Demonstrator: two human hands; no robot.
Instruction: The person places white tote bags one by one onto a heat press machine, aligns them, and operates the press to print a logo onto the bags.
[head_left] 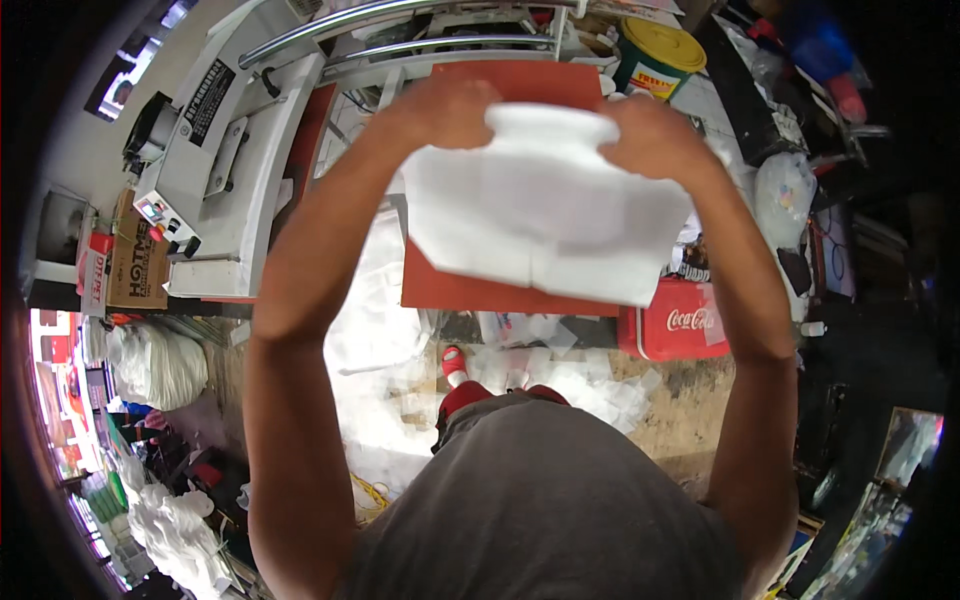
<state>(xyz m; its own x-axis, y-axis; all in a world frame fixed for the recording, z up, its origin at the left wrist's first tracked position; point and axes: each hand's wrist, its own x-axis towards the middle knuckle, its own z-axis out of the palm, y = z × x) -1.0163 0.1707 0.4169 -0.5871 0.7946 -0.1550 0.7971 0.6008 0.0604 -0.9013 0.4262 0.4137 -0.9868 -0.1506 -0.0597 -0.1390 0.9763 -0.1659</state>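
Although blur softens the fingers, the left hand (455, 112) and right hand (648, 138) appear to grasp the far part of a white cloth (550, 215) above a red board (455, 288). The cloth reaches past the board's right edge; contact beneath is unclear. Uneven pulling could crease or skew it, and its overhanging corner could droop toward the red cooler (665, 335) by the board's near right corner.

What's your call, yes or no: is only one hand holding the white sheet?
No, the left hand and right hand both hold the white sheet near its far edge.
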